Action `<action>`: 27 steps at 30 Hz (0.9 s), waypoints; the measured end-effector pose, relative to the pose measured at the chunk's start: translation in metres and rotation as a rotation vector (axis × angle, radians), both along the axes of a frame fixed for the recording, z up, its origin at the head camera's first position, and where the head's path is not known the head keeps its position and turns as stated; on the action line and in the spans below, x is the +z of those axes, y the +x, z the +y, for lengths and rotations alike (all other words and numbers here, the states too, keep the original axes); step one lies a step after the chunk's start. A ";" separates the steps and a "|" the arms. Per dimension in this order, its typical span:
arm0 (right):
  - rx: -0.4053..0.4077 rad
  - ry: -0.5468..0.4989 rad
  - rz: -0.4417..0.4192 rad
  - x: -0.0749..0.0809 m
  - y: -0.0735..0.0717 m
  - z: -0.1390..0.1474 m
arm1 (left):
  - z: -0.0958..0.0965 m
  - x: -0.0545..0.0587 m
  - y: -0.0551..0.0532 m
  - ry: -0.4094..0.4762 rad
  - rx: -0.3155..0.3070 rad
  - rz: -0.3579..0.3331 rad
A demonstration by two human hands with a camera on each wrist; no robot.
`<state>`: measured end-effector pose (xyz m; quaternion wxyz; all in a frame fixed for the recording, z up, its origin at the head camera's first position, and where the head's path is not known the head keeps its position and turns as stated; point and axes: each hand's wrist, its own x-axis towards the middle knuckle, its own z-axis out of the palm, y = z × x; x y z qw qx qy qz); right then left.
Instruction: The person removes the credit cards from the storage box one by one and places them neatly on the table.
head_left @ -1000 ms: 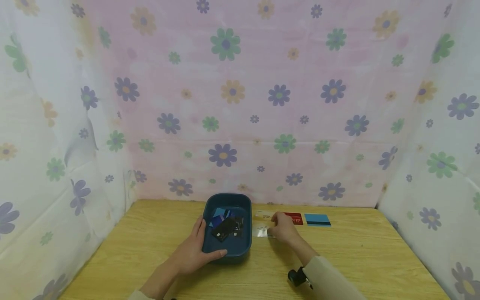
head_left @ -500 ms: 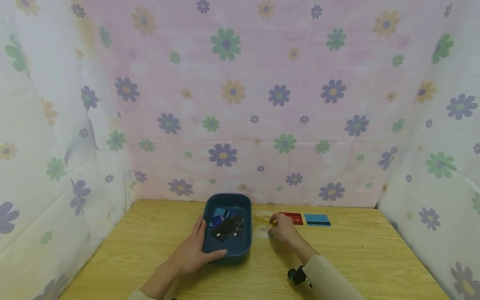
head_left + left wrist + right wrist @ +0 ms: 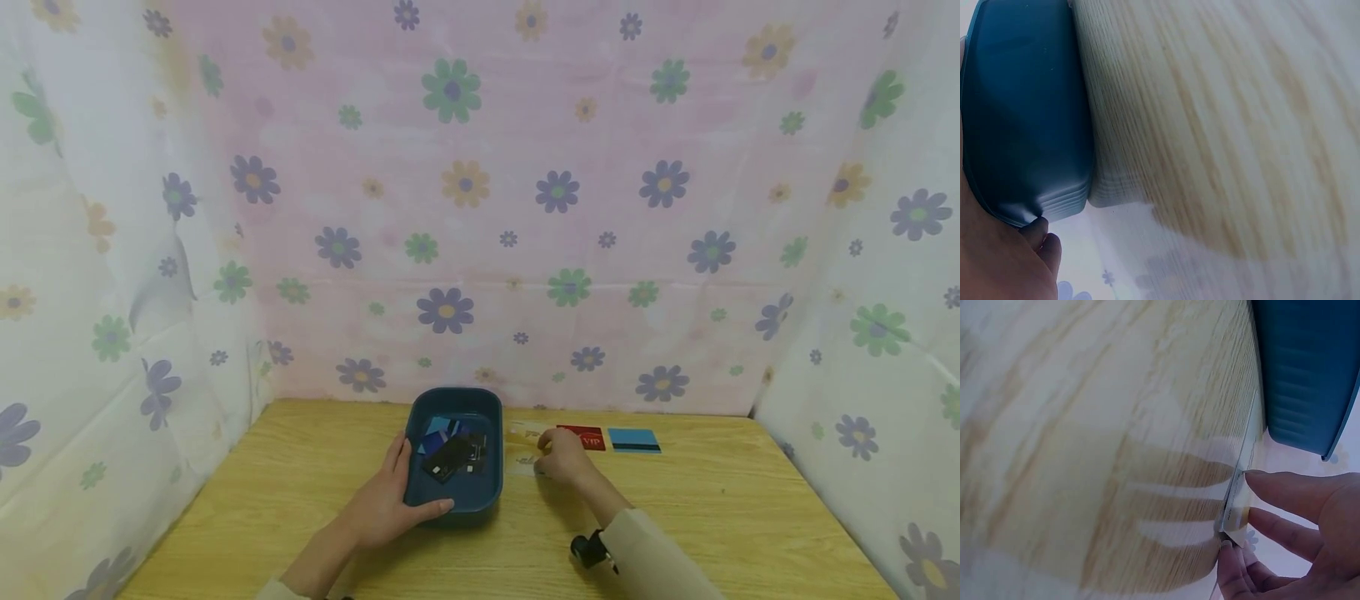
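Floral cloth [image 3: 480, 142] everywhere round the back and sides, and in front of it a wood-grain counter [image 3: 675, 517]. Deep blue bin [image 3: 474, 493] sits on that, cards [image 3: 453, 454] overlapping inside. The left hand [image 3: 384, 504] has a grip on it, thumb over the near rim, fingers along the side. The right hand [image 3: 564, 457] is bent, fingertips touching a clear card [image 3: 522, 463] just right of the bin; can't tell if it's actually pinched. Behind that one lies a gold-tinted card [image 3: 525, 431], then a red VIP card [image 3: 581, 437] and a blue striped card [image 3: 634, 441] farther right.
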<state>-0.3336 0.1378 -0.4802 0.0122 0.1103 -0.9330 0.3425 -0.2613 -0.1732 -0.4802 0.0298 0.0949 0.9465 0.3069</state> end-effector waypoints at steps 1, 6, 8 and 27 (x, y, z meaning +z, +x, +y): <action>0.003 0.002 0.004 -0.001 -0.001 0.000 | 0.000 0.000 0.000 0.000 0.001 0.000; 0.018 0.026 0.031 -0.003 -0.004 0.000 | -0.001 -0.001 0.000 0.004 0.001 -0.001; 0.019 0.021 0.031 -0.002 -0.004 -0.001 | -0.001 -0.001 0.000 0.004 0.001 -0.004; 0.031 0.020 0.029 0.000 -0.002 0.000 | 0.000 0.000 0.001 0.000 0.001 0.001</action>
